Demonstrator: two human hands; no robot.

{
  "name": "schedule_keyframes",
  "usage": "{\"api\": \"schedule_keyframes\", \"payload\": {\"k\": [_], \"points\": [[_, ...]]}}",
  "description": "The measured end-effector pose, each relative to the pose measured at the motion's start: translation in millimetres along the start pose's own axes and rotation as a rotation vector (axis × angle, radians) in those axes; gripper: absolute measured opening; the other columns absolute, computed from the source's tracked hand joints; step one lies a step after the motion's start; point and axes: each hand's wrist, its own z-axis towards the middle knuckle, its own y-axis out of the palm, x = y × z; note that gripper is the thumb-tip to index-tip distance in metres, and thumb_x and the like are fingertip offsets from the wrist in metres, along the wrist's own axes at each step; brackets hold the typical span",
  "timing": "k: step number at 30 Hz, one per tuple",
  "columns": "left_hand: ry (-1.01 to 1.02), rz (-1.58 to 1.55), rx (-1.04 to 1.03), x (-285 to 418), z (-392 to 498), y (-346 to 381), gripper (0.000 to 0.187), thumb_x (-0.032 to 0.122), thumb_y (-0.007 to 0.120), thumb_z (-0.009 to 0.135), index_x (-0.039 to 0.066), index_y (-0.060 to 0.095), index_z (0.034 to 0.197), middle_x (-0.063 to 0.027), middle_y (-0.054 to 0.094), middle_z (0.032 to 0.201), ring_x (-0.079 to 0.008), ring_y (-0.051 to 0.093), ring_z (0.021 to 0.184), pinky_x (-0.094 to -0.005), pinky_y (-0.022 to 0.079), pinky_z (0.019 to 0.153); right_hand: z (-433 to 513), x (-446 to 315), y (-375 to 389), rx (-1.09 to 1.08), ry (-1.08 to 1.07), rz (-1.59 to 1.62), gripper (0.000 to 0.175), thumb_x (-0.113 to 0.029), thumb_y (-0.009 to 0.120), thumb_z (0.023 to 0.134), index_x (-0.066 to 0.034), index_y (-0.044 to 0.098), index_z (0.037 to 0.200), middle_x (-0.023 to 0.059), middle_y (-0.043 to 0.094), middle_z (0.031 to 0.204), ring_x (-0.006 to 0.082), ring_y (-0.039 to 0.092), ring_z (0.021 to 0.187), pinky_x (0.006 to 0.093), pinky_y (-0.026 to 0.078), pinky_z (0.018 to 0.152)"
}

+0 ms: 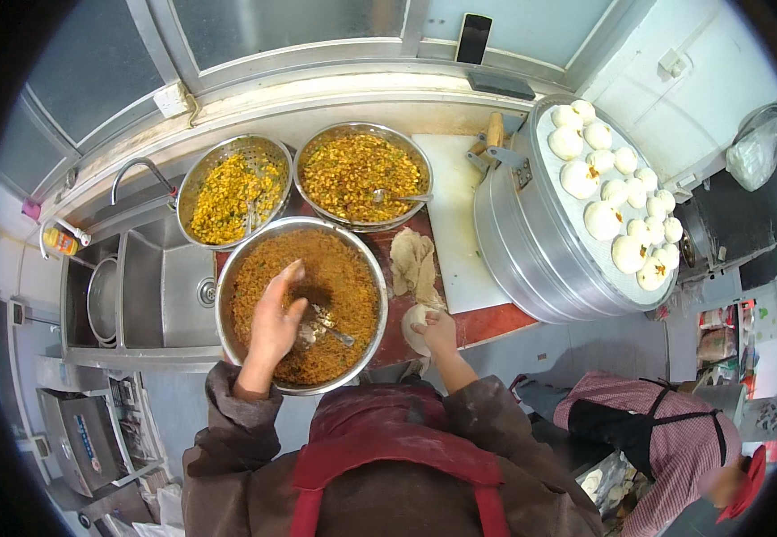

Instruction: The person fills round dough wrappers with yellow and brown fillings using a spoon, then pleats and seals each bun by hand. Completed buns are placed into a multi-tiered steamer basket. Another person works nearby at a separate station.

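My left hand (275,325) hovers over a large steel bowl (380,305) of brown, finely chopped filling (254,282). Its thumb stands apart from the fingers and nothing shows in it. Within that bowl a metal spoon (340,335) lies near a pale floury patch. Above the red board, my right hand (440,333) has its fingers on the edge of a pale, round piece of dough (415,329). Just beyond the dough lies a crumpled beige mass (412,258); whether it is dough or cloth I cannot tell.
Behind stand a perforated steel bowl (284,158) and another steel bowl (426,161), both with yellow filling and spoons. A white cutting board (459,201) adjoins stacked steamers (529,235) topped with several filled buns (579,180). A sink (160,288) is left; a person (670,423) bends over at right.
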Motion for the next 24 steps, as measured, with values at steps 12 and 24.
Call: {"api": "schedule_keyframes", "payload": {"k": [12, 24], "points": [[-0.131, -1.700, -0.329, 21, 13, 142, 0.050, 0.039, 0.038, 0.099, 0.009, 0.040, 0.140, -0.0155, 0.043, 0.142, -0.0311, 0.041, 0.131, -0.0449, 0.033, 0.109, -87, -152, 15, -0.425, -0.212, 0.402, 0.021, 0.001, 0.067, 0.080, 0.0002, 0.056, 0.098, 0.0090, 0.062, 0.096, 0.0180, 0.062, 0.084, 0.0278, 0.051, 0.073], [-0.555, -1.673, 0.040, -32, 65, 176, 0.025, 0.020, 0.041, 0.100, 0.000, 0.051, 0.112, -0.0124, 0.059, 0.113, -0.0232, 0.057, 0.102, -0.0335, 0.046, 0.091, 1, -186, 0, -0.020, -1.030, -0.452, 0.025, -0.018, 0.067, 0.080, -0.0030, 0.055, 0.096, 0.0155, 0.053, 0.097, 0.0340, 0.051, 0.097, 0.0423, 0.042, 0.085]]}}
